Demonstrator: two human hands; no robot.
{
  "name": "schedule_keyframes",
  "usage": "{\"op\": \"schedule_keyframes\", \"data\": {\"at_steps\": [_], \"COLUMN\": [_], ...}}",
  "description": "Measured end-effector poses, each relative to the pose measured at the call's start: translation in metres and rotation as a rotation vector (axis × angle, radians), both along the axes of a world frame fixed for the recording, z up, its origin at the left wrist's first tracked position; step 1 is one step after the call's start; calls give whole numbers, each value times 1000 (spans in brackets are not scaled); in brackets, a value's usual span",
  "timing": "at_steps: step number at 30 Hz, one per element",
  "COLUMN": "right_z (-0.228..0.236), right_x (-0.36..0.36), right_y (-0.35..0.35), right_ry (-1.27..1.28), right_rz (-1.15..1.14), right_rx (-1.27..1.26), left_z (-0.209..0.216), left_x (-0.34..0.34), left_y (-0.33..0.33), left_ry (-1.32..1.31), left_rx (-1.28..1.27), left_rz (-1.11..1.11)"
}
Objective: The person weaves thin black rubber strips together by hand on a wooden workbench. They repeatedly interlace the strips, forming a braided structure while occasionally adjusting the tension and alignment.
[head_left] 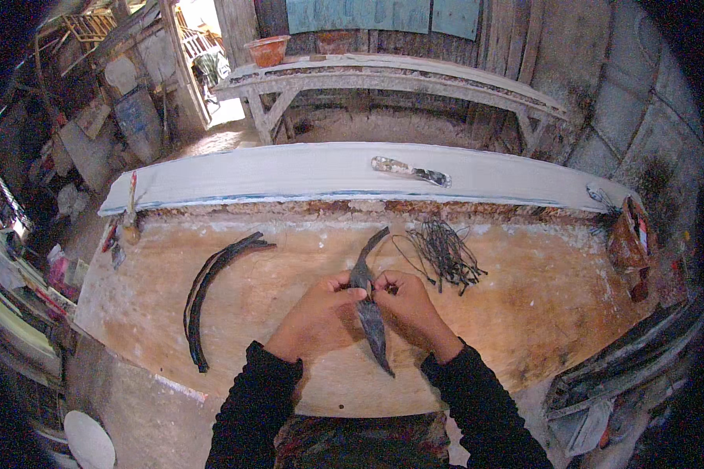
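Observation:
A dark grey strip, wide in the middle and tapering to pointed ends, [374,332] stands out between my hands over the wooden board. My left hand [321,313] pinches it near its middle, thumb on top. Against the strip's right edge, the fingertips of my right hand [412,306] are closed together; what they hold is hidden. Just beyond the right hand lies a loose bundle of thin black cords [444,254], some curling out in loops. To the left, several long black strips [199,301] rest in a curved stack.
Along the board's far side runs a raised white plank [274,173] bearing a stained scraper-like tool [411,171]. A brush [131,207] is at its left end, a brown container [628,242] at its right. Behind stands a whitened bench [344,78] with an orange pot [267,51].

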State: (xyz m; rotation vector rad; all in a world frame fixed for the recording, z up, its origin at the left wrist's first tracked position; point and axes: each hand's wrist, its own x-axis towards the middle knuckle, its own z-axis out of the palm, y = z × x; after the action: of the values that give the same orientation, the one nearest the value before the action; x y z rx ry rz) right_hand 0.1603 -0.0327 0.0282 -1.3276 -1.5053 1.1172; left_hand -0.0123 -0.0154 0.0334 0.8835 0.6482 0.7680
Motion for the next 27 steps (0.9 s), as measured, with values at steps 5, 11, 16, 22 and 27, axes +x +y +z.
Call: {"op": "schedule_keyframes", "data": {"at_steps": [5,11,16,22,27], "right_z": [-4,-17,-14,-18,-30], "right_x": [1,6,8,11,12], "right_y": [1,9,7,11,18], "right_ry": [-43,-183,-212,-320,-345], "right_rz": [36,75,11,29,-30], "right_rx": [164,38,70,65,81], "left_z": [10,27,96,145,147], "left_x": [-20,-86,-158,-200,-233], "left_y": [5,17,-10,-50,-68], "left_ry": [-47,-628,-727,-928,-894], "left_rx": [146,347,748,766,742], "left_rz": [155,361,418,334,314]}}
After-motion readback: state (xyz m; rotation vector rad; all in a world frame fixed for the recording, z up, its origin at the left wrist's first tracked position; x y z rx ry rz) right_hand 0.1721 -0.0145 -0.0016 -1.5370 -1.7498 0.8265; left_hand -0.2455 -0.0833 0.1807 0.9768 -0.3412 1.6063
